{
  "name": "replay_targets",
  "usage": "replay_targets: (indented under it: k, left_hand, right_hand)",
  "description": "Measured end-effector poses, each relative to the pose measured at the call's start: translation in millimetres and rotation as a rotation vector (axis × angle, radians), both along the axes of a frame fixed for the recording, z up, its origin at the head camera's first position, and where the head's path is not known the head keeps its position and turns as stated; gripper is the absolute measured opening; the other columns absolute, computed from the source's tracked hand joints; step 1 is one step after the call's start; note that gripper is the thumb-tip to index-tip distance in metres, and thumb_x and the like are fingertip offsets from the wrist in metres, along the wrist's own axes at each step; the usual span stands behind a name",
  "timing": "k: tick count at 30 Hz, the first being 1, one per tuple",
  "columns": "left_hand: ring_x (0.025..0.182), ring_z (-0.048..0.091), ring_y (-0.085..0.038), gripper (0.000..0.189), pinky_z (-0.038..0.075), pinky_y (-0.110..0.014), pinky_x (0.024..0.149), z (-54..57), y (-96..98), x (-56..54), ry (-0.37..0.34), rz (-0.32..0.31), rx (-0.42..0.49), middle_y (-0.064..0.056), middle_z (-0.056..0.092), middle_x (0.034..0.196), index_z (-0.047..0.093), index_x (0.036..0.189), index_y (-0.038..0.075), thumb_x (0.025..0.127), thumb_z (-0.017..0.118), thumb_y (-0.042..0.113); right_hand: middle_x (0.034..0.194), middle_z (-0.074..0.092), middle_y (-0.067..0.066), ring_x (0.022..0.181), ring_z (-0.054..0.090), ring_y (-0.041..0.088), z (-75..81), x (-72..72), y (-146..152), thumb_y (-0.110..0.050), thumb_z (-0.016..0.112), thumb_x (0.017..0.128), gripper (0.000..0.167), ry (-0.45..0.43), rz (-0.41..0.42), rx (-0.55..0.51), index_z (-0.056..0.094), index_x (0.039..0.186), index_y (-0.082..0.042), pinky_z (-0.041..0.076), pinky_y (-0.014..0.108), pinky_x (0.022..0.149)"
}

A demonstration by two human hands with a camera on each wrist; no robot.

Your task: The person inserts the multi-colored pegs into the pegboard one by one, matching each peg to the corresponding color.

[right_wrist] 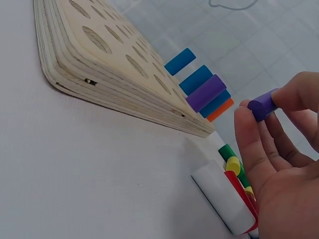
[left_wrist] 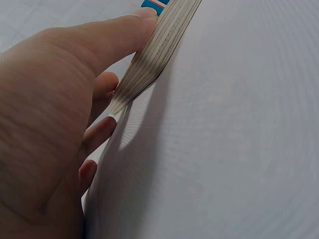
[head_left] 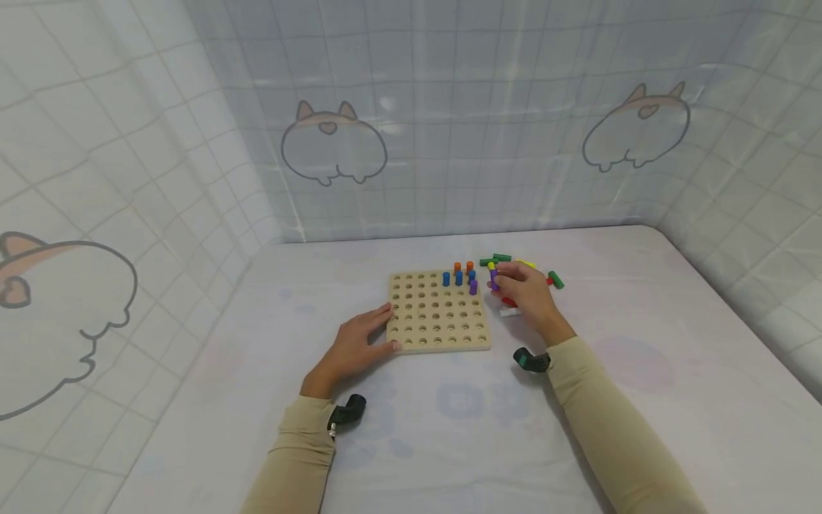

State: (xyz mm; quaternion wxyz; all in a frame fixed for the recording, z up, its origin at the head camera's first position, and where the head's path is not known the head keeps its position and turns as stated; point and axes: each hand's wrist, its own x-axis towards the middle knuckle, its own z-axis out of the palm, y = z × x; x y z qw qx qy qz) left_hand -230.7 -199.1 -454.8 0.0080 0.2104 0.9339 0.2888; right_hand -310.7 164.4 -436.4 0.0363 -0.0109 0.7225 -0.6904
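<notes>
Head view: right fingers (head_left: 511,268) pinch 1 peg (head_left: 494,278) beyond the board (head_left: 429,322) edge; left fingers (head_left: 377,314) seem loose.

1. A white, cloth-like tabletop cover (head_left: 257,335), with faint pink and pale-blue patches, its far right corner rounded.
2. A pale grey, glossy, grid-lined sheet (head_left: 481,193) standing behind the tabletop, creased and catching streaks of light.
3. A white grid-lined left side panel (head_left: 173,164), meeting the back sheet at an angle.
4. A white grid-lined right side panel (head_left: 764,235), its lines slanting.
5. A grey-outlined cartoon animal drawing with peach ears and heart (head_left: 334,153), left of centre on the back sheet.
6. A similar, tilted cartoon drawing (head_left: 638,132) towards its right.
7. A larger cartoon drawing (head_left: 51,335) on the left panel, cut off by the frame edge.
</notes>
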Motion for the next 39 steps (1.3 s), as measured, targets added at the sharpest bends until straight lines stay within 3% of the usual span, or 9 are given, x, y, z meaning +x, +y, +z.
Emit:
replay_targets:
  k: [7, 18, 24, 39]
  left_hand:
    - [0.145, 0.034, -0.032, 0.076, 0.024, -0.06, 0.115, -2.4, -1.3, -1.4, 0.015, -0.003, 0.005, 0.003, 0.033, 0.161, 0.043, 0.154, 0.013, 0.092, 0.068, 0.049]
    - [0.145, 0.033, -0.032, 0.076, 0.024, -0.06, 0.115, -2.3, -1.1, -2.1, 0.014, -0.005, 0.002, 0.004, 0.033, 0.161, 0.043, 0.154, 0.014, 0.092, 0.068, 0.05]
    - [0.145, 0.033, -0.032, 0.075, 0.023, -0.061, 0.115, -2.8, -0.6, -1.2, 0.011, -0.002, -0.004, 0.003, 0.033, 0.161, 0.043, 0.154, 0.014, 0.092, 0.067, 0.05]
    - [0.145, 0.034, -0.032, 0.074, 0.024, -0.059, 0.115, 1.0, 0.9, 2.2, 0.017, 0.006, 0.006, 0.003, 0.034, 0.161, 0.044, 0.153, 0.012, 0.092, 0.069, 0.047]
  right_hand:
    - [0.124, 0.063, 0.016, 0.108, 0.067, 0.025, 1.0, -4.0, -6.1, -0.013, 0.064, 0.099, 0.029, 0.028, -0.01, -0.043, 0.059, 0.126, -0.003, 0.057, 0.031, 0.088]
    - [0.126, 0.06, 0.018, 0.11, 0.065, 0.026, -3.8, -12.4, -14.7, -0.009, 0.062, 0.1, 0.039, 0.056, -0.014, -0.088, 0.054, 0.137, 0.003, 0.057, 0.03, 0.088]
    - [0.126, 0.058, 0.02, 0.108, 0.064, 0.027, -5.0, -16.2, -19.7, -0.004, 0.061, 0.099, 0.037, 0.066, -0.014, -0.142, 0.057, 0.135, 0.005, 0.057, 0.033, 0.088]
    - [0.119, 0.059, 0.015, 0.109, 0.064, 0.027, 0.3, -20.0, -31.8, -0.008, 0.065, 0.099, 0.03, 0.05, -0.085, -0.143, 0.058, 0.127, 0.0, 0.057, 0.032, 0.089]
